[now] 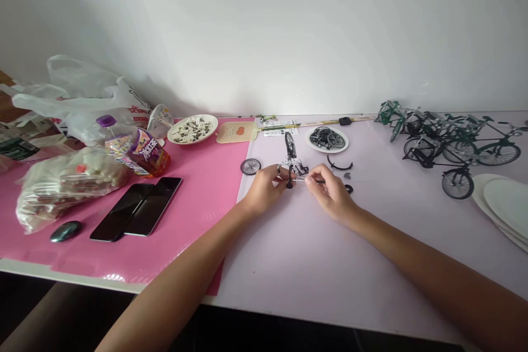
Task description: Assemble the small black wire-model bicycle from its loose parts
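Note:
My left hand (266, 190) is closed on a partly built model bicycle (291, 148), with one wheel pointing toward the wall. In my right hand (332, 192) is a small screwdriver (300, 180), its thin shaft pointing left and meeting the bicycle. The exact contact point is too small to make out. Left of the bicycle lies a loose spoked wheel (251, 166). Beyond my right hand are a curved black mudguard strip (339, 166), a small grey piece (347, 175) and a black ring (349, 188).
Behind stand a plate of black parts (310, 146) and a bowl of small pieces (212, 135). Several finished model bicycles (487, 146) crowd the right, near stacked white plates (480, 192). Two phones (159, 203), a drink bottle (138, 148) and plastic bags (70, 181) occupy the left.

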Demonstrator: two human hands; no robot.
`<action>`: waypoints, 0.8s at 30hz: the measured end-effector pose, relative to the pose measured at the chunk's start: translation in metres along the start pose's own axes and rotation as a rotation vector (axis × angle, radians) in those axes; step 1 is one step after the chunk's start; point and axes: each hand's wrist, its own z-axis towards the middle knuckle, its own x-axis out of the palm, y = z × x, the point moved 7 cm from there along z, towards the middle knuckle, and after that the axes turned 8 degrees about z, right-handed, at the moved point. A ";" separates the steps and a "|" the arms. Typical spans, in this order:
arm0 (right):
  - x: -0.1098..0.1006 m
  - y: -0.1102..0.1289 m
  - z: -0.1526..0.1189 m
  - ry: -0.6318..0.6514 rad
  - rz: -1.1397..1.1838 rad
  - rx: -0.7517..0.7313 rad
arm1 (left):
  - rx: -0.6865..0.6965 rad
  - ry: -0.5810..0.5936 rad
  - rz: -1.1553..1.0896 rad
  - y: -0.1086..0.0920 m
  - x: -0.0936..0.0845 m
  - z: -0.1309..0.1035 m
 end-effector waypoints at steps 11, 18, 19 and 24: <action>0.001 -0.007 0.000 0.015 -0.030 0.021 | -0.071 -0.042 -0.030 0.008 -0.003 0.000; 0.000 0.002 0.000 -0.011 -0.094 -0.027 | -0.032 -0.024 -0.032 0.002 -0.001 -0.001; 0.000 0.003 0.000 -0.012 -0.101 -0.030 | -0.024 -0.020 -0.033 0.001 -0.001 -0.001; 0.000 0.005 -0.001 -0.033 -0.090 -0.052 | -0.005 -0.019 -0.052 -0.005 0.001 -0.002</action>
